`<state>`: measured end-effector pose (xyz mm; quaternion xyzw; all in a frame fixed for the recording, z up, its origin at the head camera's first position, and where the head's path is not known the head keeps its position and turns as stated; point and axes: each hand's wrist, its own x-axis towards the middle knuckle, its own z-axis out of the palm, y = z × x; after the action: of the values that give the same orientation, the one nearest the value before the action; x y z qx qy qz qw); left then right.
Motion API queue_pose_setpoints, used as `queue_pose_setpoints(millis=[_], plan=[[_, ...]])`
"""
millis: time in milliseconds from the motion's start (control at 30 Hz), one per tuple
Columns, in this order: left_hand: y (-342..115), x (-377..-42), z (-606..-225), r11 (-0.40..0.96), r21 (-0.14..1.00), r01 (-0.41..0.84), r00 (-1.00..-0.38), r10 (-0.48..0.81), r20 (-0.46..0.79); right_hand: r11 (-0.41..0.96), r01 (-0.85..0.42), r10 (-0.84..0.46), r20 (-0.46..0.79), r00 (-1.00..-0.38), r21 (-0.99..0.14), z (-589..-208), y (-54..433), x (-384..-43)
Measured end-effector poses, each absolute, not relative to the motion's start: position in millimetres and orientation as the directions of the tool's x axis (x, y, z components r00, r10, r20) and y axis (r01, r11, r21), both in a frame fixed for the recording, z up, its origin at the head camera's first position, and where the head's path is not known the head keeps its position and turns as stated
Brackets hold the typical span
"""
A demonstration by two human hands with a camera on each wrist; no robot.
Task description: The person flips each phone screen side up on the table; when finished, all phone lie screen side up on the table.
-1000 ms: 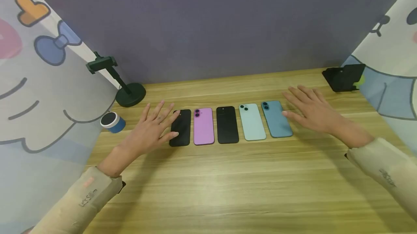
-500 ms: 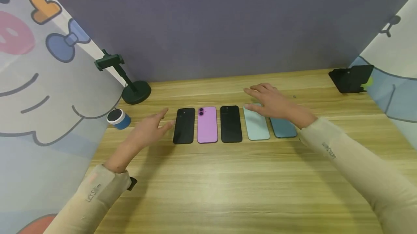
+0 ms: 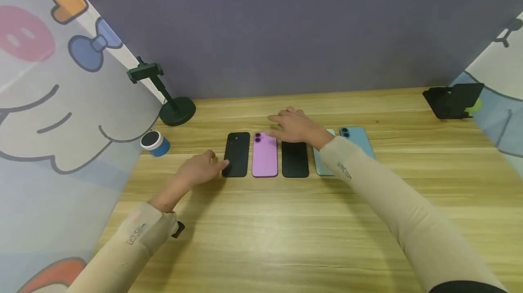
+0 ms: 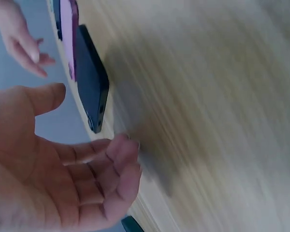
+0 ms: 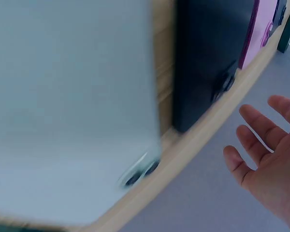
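Note:
Several phones lie in a row, camera sides up. At the left end is a black phone (image 3: 238,152), then a pink-purple phone (image 3: 264,157), a second black phone (image 3: 295,161), a pale mint phone (image 3: 321,163) and a blue phone (image 3: 360,139). My left hand (image 3: 200,168) is beside the leftmost phone, thumb tip at its left edge in the head view; its fingers (image 4: 121,174) curl loosely around nothing. Over the top of the middle black phone hovers my right hand (image 3: 294,126), fingers spread and holding nothing. My right sleeve covers parts of the mint and blue phones.
A dark green phone stand (image 3: 176,110) with a round base is at the back left. In front of it sits a small blue jar (image 3: 157,144) with a white-rimmed dark lid. A black folding stand (image 3: 453,100) is at the back right. A grey panel (image 3: 294,34) rises behind the wooden table (image 3: 261,229).
My right hand has swept left from beside the blue phone to above the middle ones. My left hand has drawn off the leftmost phone, its fingers curling in. The phones keep their row.

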<state>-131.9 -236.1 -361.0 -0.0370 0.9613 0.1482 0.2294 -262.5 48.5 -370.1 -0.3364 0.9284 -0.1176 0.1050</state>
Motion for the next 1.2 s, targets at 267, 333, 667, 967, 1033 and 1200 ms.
queue_pose_setpoints(millis=[267, 333, 667, 967, 1033, 1200], plan=[[-213, -133, -363, 0.990, 0.083, -0.118, -0.893, -0.069, -0.445, 0.764, -0.592, -0.635, -0.135, -0.761, -0.258, -375, 13, -263], [-209, -132, -362, 0.990, 0.067, -0.127, -0.892, -0.085, -0.444, 0.764, -0.595, -0.636, -0.137, -0.760, -0.247, -376, 5, -262], [-197, -127, -364, 0.988, 0.025, -0.152, -0.881, -0.124, -0.457, 0.763, -0.601, -0.641, -0.160, -0.751, -0.236, -387, -21, -256], [-189, -126, -369, 0.988, -0.036, -0.150, -0.877, -0.150, -0.457, 0.777, -0.582, -0.623, -0.164, -0.765, -0.238, -394, -31, -252], [-187, -126, -369, 0.987, -0.037, -0.158, -0.875, -0.157, -0.459, 0.775, -0.582, -0.625, -0.167, -0.762, -0.245, -395, -32, -252], [-181, -126, -369, 0.982, -0.049, -0.184, -0.868, -0.186, -0.461, 0.771, -0.577, -0.628, -0.170, -0.759, -0.271, -399, -29, -254]])
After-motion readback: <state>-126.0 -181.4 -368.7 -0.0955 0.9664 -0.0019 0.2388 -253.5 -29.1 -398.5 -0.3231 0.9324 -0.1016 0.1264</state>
